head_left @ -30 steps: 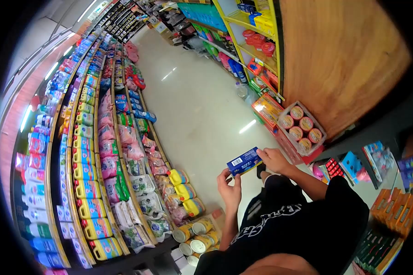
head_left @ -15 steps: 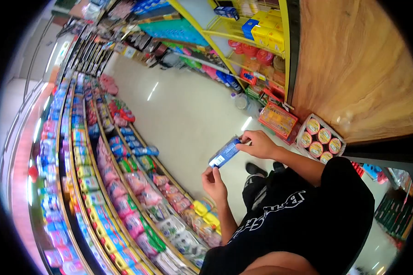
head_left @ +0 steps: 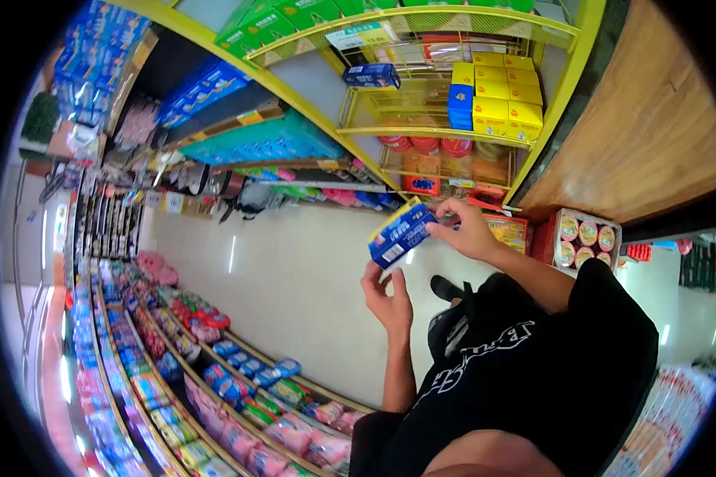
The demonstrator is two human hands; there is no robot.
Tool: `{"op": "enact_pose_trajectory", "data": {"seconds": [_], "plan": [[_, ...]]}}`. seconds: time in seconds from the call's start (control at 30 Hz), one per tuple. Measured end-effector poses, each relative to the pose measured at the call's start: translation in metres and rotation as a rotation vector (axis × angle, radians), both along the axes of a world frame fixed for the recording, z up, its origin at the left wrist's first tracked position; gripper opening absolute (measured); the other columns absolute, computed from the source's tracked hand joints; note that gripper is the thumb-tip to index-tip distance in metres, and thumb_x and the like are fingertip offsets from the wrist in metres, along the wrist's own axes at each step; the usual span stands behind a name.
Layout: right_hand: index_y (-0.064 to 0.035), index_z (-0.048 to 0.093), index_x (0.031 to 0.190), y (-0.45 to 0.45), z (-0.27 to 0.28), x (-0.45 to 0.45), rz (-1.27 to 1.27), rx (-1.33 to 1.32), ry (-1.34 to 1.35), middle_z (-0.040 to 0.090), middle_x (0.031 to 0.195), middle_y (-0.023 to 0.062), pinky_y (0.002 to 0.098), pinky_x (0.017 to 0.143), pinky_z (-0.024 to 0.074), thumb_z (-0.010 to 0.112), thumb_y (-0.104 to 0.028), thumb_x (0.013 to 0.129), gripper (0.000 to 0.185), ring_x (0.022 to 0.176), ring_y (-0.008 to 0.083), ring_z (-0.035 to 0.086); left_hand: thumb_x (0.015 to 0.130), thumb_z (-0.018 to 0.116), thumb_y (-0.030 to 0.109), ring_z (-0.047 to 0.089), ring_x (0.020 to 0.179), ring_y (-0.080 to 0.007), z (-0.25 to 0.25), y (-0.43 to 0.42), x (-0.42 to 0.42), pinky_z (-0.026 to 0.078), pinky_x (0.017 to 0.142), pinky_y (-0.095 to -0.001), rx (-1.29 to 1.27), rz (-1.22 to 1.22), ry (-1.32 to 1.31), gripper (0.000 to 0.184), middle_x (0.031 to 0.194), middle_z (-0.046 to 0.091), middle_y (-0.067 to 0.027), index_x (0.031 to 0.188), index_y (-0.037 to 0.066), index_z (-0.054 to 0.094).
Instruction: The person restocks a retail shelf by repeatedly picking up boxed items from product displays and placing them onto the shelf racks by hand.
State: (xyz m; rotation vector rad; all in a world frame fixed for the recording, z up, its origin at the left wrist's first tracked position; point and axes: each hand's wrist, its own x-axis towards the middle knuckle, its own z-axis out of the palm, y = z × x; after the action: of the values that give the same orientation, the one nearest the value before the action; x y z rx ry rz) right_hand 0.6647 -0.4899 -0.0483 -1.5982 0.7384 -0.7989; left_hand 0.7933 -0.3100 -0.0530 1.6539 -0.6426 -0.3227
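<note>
A small blue carton [head_left: 400, 236] with a yellow edge and a white barcode label is held tilted in front of my body. My right hand [head_left: 465, 230] pinches its upper right end between thumb and fingers. Just below the lower left end is my left hand [head_left: 390, 300], thumb and fingers apart; whether its fingertips touch the carton I cannot tell for sure.
A yellow rack [head_left: 437, 133] ahead holds yellow boxes [head_left: 507, 99], a blue box [head_left: 460, 107] and a lying dark blue carton [head_left: 371, 75]. Round tubs [head_left: 587, 233] fill a crate at right. Curved shelves of packets [head_left: 239, 433] line the left. A wooden panel [head_left: 636, 119] stands at right.
My view has swung toward the yellow rack. The carton has turned, showing a wider blue face and a yellow edge. My left hand's fingers have loosened from its lower end; my right still grips it.
</note>
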Motion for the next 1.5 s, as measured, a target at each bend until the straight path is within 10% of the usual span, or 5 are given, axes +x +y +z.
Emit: {"op": "enact_pose_trajectory", "data": {"seconds": [0.53,1.0,1.23,1.37,1.5], "plan": [[0.0010,0.050,0.120,-0.130,0.007,0.133,-0.422,0.138,-0.503,0.062,0.114,0.0115,0.0307,0.081,0.0540,0.072,-0.005,0.091,0.036,0.095,0.0154,0.065,0.095,0.067,0.010,0.059,0.114,-0.0241,0.054,-0.232,0.163,0.050,0.100,-0.0374,-0.041,-0.577,0.082,0.066,0.139,0.047,-0.0165,0.151,-0.002,0.034],[-0.0010,0.040,0.148,-0.221,-0.003,0.212,-0.647,0.121,0.098,0.061,0.133,0.0243,0.0412,0.103,0.0470,0.075,-0.028,0.085,0.077,0.121,0.0342,0.061,0.092,0.073,0.020,0.034,0.146,-0.0329,0.004,-0.357,0.240,0.035,0.114,-0.0389,0.053,-0.878,-0.011,0.094,0.160,0.025,-0.0247,0.157,-0.009,0.011],[0.0025,0.047,0.136,-0.224,0.007,0.243,-0.755,0.142,-0.093,0.062,0.123,0.0171,0.0352,0.088,0.0546,0.076,-0.021,0.088,0.061,0.110,0.0238,0.062,0.094,0.071,0.017,0.022,0.151,-0.0351,0.029,-0.334,0.249,0.023,0.121,-0.0417,0.093,-1.157,-0.083,0.093,0.164,0.009,-0.0306,0.157,-0.008,0.008],[0.0013,0.034,0.149,-0.223,0.020,0.235,-0.670,0.490,-0.152,0.052,0.142,0.0202,0.0395,0.103,0.0482,0.078,-0.019,0.086,0.079,0.130,0.0303,0.051,0.097,0.067,0.018,0.020,0.152,-0.0361,0.044,-0.284,0.253,0.022,0.122,-0.0427,0.007,-1.381,0.212,0.088,0.164,0.009,-0.0310,0.157,-0.007,0.007],[0.0009,0.036,0.150,-0.166,0.064,0.245,-1.011,0.066,0.427,0.056,0.141,0.0224,0.0376,0.093,0.0537,0.077,-0.023,0.087,0.079,0.116,0.0287,0.064,0.100,0.064,0.028,0.029,0.148,-0.0346,0.043,-0.247,0.248,0.026,0.120,-0.0438,0.005,-1.614,-0.008,0.092,0.162,0.019,-0.0287,0.157,-0.006,0.001]]}}
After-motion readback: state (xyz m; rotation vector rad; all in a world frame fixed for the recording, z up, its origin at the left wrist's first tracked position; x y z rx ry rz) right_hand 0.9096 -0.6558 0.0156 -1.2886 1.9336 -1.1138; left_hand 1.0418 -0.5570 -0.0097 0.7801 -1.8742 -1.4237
